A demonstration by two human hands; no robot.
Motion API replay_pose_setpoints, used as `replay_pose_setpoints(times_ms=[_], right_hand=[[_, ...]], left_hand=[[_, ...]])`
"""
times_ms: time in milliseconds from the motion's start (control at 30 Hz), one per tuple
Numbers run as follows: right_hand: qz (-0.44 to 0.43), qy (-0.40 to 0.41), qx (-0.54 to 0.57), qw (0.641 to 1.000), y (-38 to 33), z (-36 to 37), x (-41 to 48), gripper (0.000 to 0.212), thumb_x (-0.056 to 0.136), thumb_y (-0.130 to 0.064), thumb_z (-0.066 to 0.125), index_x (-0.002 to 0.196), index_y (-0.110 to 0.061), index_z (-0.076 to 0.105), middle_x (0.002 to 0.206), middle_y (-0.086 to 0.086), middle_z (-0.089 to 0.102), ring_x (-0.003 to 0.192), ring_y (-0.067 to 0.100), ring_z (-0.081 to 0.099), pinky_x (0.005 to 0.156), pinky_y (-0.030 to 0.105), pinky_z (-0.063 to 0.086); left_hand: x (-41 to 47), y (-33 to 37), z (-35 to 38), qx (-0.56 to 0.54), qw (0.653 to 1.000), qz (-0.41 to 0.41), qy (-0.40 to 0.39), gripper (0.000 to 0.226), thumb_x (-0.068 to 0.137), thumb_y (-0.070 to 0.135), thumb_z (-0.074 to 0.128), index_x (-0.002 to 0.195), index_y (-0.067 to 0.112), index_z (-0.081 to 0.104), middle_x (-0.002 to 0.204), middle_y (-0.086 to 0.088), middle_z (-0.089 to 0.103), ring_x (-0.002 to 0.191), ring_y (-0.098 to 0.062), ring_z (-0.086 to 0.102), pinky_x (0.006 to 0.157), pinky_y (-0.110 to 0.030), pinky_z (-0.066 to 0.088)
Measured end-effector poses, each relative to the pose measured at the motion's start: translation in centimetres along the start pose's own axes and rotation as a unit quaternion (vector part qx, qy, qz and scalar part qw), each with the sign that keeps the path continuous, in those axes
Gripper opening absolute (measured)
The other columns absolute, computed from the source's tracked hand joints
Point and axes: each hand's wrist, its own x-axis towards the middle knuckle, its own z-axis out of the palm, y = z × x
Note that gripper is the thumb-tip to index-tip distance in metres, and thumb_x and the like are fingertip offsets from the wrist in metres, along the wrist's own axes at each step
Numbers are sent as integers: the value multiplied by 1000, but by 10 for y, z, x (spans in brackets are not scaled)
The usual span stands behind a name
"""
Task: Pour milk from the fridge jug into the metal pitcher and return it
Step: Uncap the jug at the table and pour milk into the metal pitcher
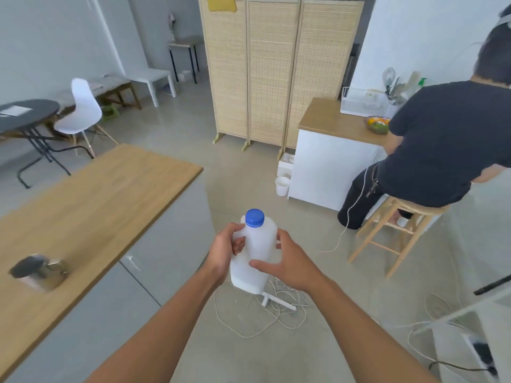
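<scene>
A white plastic milk jug (258,244) with a blue cap (254,217) is held upright in front of me, above the floor. My left hand (225,250) grips its handle side, fingers curled through the handle. My right hand (282,261) holds the other side, thumb across the front and fingers round the back. The cap is on. The metal pitcher (38,269) stands blurred on the wooden counter (96,194) at my left, apart from both hands.
White cables (260,319) lie tangled on the floor under the jug. A person (442,145) sits on a wooden stool (398,230) at the right by a white cabinet (329,167). A folding screen (273,70) stands ahead. A white chair (80,111) and dark round table (25,114) are far left.
</scene>
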Motion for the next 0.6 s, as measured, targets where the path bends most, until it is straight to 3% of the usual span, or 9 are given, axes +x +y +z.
replay_pose_setpoints(times_ms=[67,233,367,467,533,600], right_hand=[[-17,-17,-5,1000,-17,19,21,101,75,-65,93,156,-35,40,144,-24,55,125,-12,53,90,18,48],[-50,-67,-10,996,-52,69,63,102,75,-65,93,157,-34,40,146,-25,56,129,-8,55,95,23,49],[-73,-113,-19,991,-79,107,85,99,78,-62,94,157,-34,40,144,-27,57,125,-16,55,87,16,48],[-91,-154,-33,983,-97,131,100,95,80,-58,94,155,-37,40,141,-30,57,118,-27,52,82,10,47],[-104,-180,-44,977,-108,148,111,97,79,-61,94,156,-37,41,141,-30,57,121,-23,53,85,13,48],[-117,-208,-54,970,-119,165,121,100,76,-65,93,157,-38,40,141,-29,58,126,-13,57,92,18,50]], left_hand=[[8,7,-27,-14,1000,-11,25,43,100,34,57,61,24,42,65,4,35,61,-17,30,65,-36,28],[10,22,-89,-36,997,1,71,57,108,26,49,51,28,53,56,8,46,46,-9,44,63,-33,34],[8,23,-136,-60,991,5,122,38,101,37,53,68,18,46,63,6,40,56,-14,39,64,-32,34],[5,20,-167,-70,985,4,156,47,103,35,52,57,22,52,61,6,41,52,-12,40,57,-25,38],[1,18,-186,-72,980,2,185,55,104,35,53,50,29,51,60,7,43,52,-12,41,62,-28,37],[-3,16,-205,-80,973,4,218,47,100,41,57,55,28,48,65,5,39,60,-16,37,69,-35,31]])
